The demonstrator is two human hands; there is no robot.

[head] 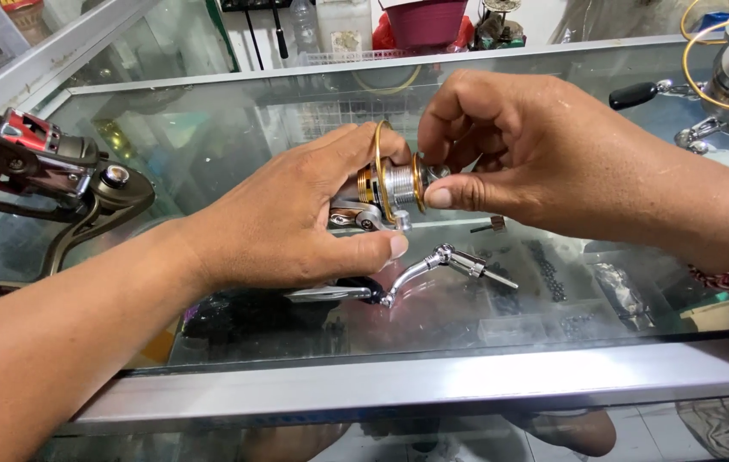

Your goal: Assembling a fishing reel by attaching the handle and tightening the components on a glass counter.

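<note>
Counter: glass display counter (210, 145), small parts inside, shop clutter behind its far edge.
Far-left edge: another reel (48, 171).
Far edge: maroon tub (429, 21), contents hidden.
Left hand (287, 222): wrapped round the spinning reel (386, 188) above mid-counter.
Right hand (510, 145): pinching its spool end.

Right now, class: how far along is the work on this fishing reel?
Done: nothing can be judged finished. In hand: the left hand grips the reel above the glass counter, while the right hand pinches the spool's front end. Left: the crank handle lies detached on the glass.
</note>
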